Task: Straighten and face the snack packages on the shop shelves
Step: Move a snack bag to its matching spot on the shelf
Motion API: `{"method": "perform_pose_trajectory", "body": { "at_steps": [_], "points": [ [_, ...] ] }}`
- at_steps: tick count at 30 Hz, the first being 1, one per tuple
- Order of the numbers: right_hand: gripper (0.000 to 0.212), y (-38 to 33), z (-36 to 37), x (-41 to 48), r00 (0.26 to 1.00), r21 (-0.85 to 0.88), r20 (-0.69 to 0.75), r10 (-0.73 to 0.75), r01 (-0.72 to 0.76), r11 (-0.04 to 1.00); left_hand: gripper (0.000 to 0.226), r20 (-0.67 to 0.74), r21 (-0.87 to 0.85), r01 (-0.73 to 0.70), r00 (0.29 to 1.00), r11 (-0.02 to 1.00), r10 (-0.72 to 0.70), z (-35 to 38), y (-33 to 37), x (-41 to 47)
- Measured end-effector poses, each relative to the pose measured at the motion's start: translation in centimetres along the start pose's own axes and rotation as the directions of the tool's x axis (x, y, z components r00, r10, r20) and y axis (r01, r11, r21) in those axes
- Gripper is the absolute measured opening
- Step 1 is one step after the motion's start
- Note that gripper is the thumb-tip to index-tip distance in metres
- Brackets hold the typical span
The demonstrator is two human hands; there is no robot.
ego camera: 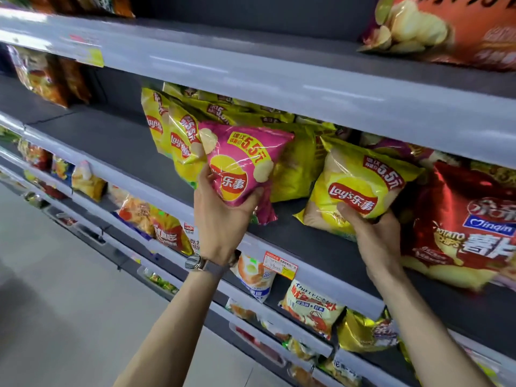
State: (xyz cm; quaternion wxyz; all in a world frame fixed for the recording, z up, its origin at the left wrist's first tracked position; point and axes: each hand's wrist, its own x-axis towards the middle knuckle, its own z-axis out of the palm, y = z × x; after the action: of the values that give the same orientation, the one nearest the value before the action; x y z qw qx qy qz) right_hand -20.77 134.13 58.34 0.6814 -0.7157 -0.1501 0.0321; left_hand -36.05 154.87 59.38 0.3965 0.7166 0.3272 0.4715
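My left hand (223,216) grips the lower edge of a pink Lay's chip bag (240,160), held tilted just above the middle shelf (117,143). My right hand (374,233) holds a yellow Lay's bag (360,177) from below, thumb on its front, its bottom resting on the same shelf. Behind both bags stands a row of yellow-green Lay's bags (178,135), some leaning. A watch sits on my left wrist.
A large red chip bag (463,224) stands right of my right hand. An orange bag (452,29) lies on the top shelf. Lower shelves hold several small snack packs (312,308) and price tags (280,263). The middle shelf's left part is bare. Floor lies at left.
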Motion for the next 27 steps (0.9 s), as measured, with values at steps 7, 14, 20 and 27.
{"method": "perform_pose_trajectory", "body": {
  "at_steps": [7,14,20,27],
  "points": [
    [0.051,-1.2,4.7,-4.7,0.995,0.014,0.086,-0.044,0.043,0.999,0.096,-0.054,-0.066,-0.005,0.999,0.998,0.002,-5.2,-0.6,0.5],
    [0.058,-1.4,12.5,-5.5,0.982,-0.058,0.162,-0.101,0.111,0.992,0.097,-0.072,-0.052,-0.02,0.997,0.998,0.016,-9.5,-1.4,0.4],
    [0.077,-1.4,16.8,-3.8,0.985,-0.118,0.166,-0.052,0.072,0.99,0.095,-0.063,-0.034,-0.03,0.998,0.999,0.028,-10.5,-1.1,0.0],
    [0.072,-3.0,16.9,-3.5,0.947,-0.164,0.314,-0.063,0.119,0.979,0.096,0.001,-0.077,-0.021,1.0,0.997,0.021,-9.4,0.1,-0.9]
  ]
}}
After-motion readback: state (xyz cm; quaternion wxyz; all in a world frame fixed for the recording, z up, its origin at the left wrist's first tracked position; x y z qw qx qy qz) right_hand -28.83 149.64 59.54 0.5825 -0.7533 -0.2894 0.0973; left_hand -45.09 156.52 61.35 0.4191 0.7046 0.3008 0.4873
